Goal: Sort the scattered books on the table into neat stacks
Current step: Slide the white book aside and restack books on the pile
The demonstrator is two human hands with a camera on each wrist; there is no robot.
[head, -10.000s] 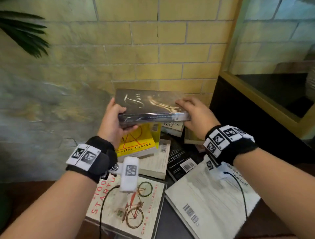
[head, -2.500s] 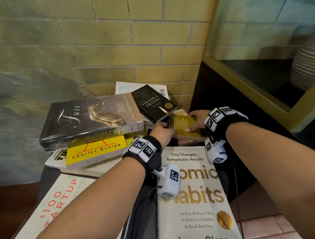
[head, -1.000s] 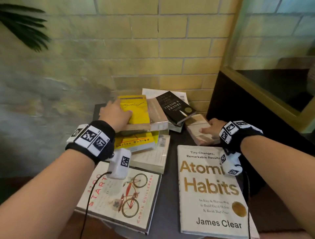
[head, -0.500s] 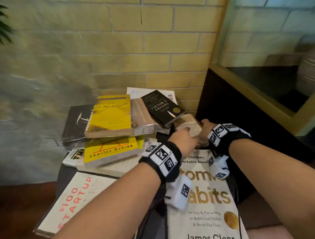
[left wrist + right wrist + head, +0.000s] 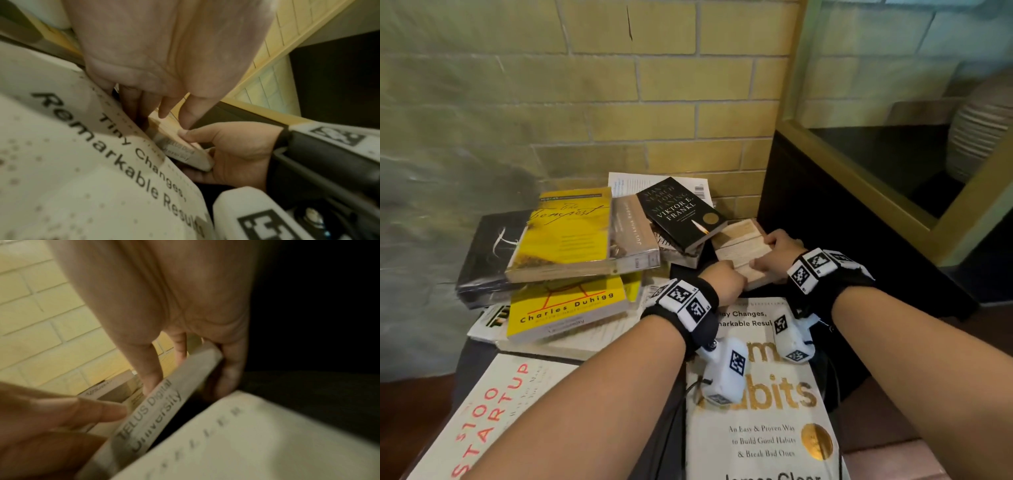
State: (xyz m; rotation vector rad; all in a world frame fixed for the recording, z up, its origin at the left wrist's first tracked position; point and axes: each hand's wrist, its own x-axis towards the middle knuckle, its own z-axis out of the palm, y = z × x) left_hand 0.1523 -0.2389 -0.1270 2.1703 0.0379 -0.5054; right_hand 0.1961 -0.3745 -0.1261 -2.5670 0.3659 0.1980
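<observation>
A small beige book (image 5: 743,246) lies at the table's far right, beside the black Viktor Frankl book (image 5: 681,212). My left hand (image 5: 732,275) grips its near left corner and my right hand (image 5: 763,262) grips its right side, thumb on the cover. The left wrist view shows my left fingers (image 5: 164,110) reaching down along the small book (image 5: 180,151). Its page edge with a "TELUS Digital University" label (image 5: 154,410) fills the right wrist view, under my right thumb (image 5: 150,373). The yellow Tempest book (image 5: 565,233) tops a rough pile on the left.
Under Tempest lie the dark Fuse book (image 5: 482,260) and the yellow Charles Duhigg book (image 5: 568,308). Atomic Habits (image 5: 760,428) lies flat under my wrists, and $100 Startup (image 5: 482,411) at the near left. A brick wall (image 5: 654,85) stands behind, a dark cabinet (image 5: 825,212) to the right.
My left hand has left the yellow Tempest book on the left pile and swung right to the small beige book. My right hand has stayed on that book.
</observation>
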